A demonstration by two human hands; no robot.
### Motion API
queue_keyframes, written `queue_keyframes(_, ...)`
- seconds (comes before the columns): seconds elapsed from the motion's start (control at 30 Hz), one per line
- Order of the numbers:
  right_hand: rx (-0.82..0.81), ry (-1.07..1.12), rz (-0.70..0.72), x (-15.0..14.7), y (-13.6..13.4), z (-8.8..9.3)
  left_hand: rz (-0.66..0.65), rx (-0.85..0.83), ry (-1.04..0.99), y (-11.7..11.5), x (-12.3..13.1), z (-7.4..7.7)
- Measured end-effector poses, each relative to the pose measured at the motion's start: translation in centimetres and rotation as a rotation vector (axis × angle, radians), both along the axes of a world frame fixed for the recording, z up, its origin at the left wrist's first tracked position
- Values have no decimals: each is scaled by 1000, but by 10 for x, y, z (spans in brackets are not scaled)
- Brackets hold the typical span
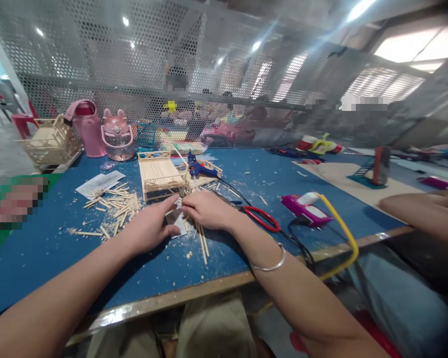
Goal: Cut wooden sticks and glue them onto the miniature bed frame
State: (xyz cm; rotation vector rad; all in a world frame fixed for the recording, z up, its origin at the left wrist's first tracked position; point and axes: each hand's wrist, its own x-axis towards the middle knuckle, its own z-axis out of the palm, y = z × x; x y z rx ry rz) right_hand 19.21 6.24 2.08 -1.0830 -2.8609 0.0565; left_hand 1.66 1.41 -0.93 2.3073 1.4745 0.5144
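My left hand is at the middle of the blue table, its thumb and fingers apart around a small whitish piece. My right hand lies close beside it with curled fingers over the same piece; what its fingertips grip is hidden. Just behind my hands stands a small bed-like frame of wooden sticks. A blue glue gun rests to the right of that frame. Cut sticks lie heaped to the left, and a few longer sticks stick out below my right hand.
Red-handled pliers and a purple power socket with a yellow cable are on the right. At the back left are a pink bottle, a pink-lidded jug and another stick model. Another person's arm rests at far right.
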Motion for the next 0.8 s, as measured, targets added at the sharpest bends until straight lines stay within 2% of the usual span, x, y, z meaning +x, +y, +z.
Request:
queue_keyframes(0.13, 25, -91, 23, -5, -5, 0, -19, -36, 75, 0, 0, 0)
queue_keyframes(0.27, 67, -198, 45, -15, -8, -3, 56, -52, 135, 0, -1, 3)
queue_keyframes(0.43, 173, -294, 121, -26, -6, -5, 63, -31, 187, 0, -1, 6)
queue_keyframes(0.57, 158, -338, 168, -25, -10, -6, 70, -23, 204, 1, -1, 4)
queue_keyframes(0.8, 147, -291, 86, -25, -10, -5, 75, -13, 239, 1, -1, 6)
